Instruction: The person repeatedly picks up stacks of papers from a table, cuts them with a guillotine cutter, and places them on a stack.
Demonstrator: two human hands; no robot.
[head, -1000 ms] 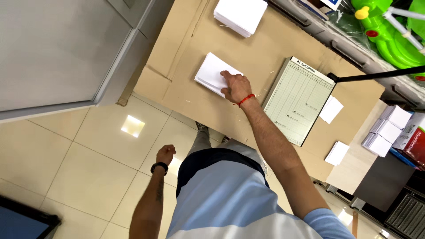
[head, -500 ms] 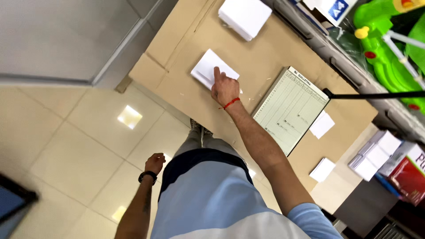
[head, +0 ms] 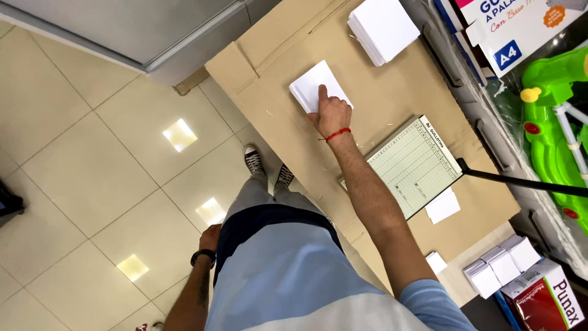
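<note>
The right hand point(head: 331, 114) presses spread fingers on a small white paper stack point(head: 318, 86) near the cardboard-covered counter's point(head: 392, 104) left edge; the paper cutter point(head: 411, 165) sits unused; the left hand point(head: 210, 238) hangs loosely curled, empty.

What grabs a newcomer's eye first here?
The right hand, a red string at its wrist, pressing a small white paper stack on the cardboard-covered table. Beside the forearm lies a green-gridded paper cutter, its black lever arm raised to the right. The left hand hangs at the person's side over the tiled floor.
</note>
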